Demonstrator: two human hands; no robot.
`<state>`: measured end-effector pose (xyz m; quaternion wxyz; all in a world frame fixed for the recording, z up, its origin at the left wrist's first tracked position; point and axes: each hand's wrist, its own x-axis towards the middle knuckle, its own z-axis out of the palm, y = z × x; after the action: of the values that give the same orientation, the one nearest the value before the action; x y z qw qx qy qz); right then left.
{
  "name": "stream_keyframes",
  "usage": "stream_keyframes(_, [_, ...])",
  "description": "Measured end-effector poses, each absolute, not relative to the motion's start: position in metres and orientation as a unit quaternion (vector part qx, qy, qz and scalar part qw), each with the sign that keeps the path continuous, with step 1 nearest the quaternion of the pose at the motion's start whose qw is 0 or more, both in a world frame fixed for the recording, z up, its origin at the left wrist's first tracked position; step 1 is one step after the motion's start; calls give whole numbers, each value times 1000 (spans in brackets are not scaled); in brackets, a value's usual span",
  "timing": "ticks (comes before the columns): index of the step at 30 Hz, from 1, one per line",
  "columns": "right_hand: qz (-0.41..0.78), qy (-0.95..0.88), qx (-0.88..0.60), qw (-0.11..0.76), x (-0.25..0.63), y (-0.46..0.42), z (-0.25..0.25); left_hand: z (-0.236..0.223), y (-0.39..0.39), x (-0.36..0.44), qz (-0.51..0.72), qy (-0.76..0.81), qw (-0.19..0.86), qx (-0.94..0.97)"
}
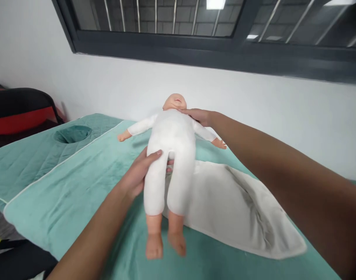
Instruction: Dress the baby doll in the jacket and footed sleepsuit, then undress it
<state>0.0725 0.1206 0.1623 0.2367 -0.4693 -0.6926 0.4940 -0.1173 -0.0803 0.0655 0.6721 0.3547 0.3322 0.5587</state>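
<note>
- A baby doll (173, 134) fills the center of the frame, face up, its head toward the wall and its bare feet toward you, at lower center.
- Your left hand (139, 171), left of center, is curled around the doll's thigh on that side; your thumb lies across the front, and your fingertips show between the legs.
- Your right hand (199, 116), above center, reaches in from the right and touches the doll beside the neck and shoulder. Some fingers are hidden, so how far that hand is closed cannot be told.
- The doll's trunk thus lies between your two hands, its arms spread wide to either side.
- The doll wears a soft-looking, matte white suit, rounded and padded; its head, hands and feet are smooth and peach-colored.
- A pale cloth (224, 202), creased and round-cornered, spreads from behind the legs toward the lower right.
- Beneath is a plush, teal blanket (69, 194) with light piping; at left, a quilted mat (28, 167) has an oval hole.
- A plain white wall (122, 85) rises behind, below a dark-framed window (154, 42) with metal bars.
</note>
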Motion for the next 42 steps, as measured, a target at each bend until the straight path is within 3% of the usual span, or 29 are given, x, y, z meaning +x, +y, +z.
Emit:
stream_keyframes(3, [526, -669, -502, 156, 128, 92, 172, 66, -109, -64, 555, 315, 693, 336])
stream_keyframes(11, [489, -652, -537, 217, 241, 7, 117, 24, -175, 43, 502, 301, 755, 296])
stream_keyframes(16, [451, -666, -541, 245, 271, -26, 74, 7, -198, 60, 469, 320, 763, 308])
stream_keyframes(20, [333, -693, -604, 209, 282, -29, 65, 7, -197, 47, 430, 360, 746, 359])
stream_keyframes(23, [149, -738, -638, 159, 280, -28, 77, 10, -176, 30, 378, 446, 672, 455])
stream_keyframes(26, [-11, -767, -614, 185, 253, -31, 88, 8, -142, 19, 340, 529, 481, 611])
stream_keyframes(29, [-14, -836, -517, 180, 203, -34, 86, 0, -112, 18, 321, 556, 278, 715])
stream_keyframes(36, [54, -908, -415, -27, 129, -22, 55, -20, -99, 21, 303, 522, 181, 777])
stream_keyframes(39, [19, -911, -412, -18, 132, -25, 52, -21, -96, 18, 275, 540, 127, 785])
stream_keyframes(42, [-9, -898, -437, 52, 143, -33, 54, -17, -87, 18, 228, 554, 48, 799])
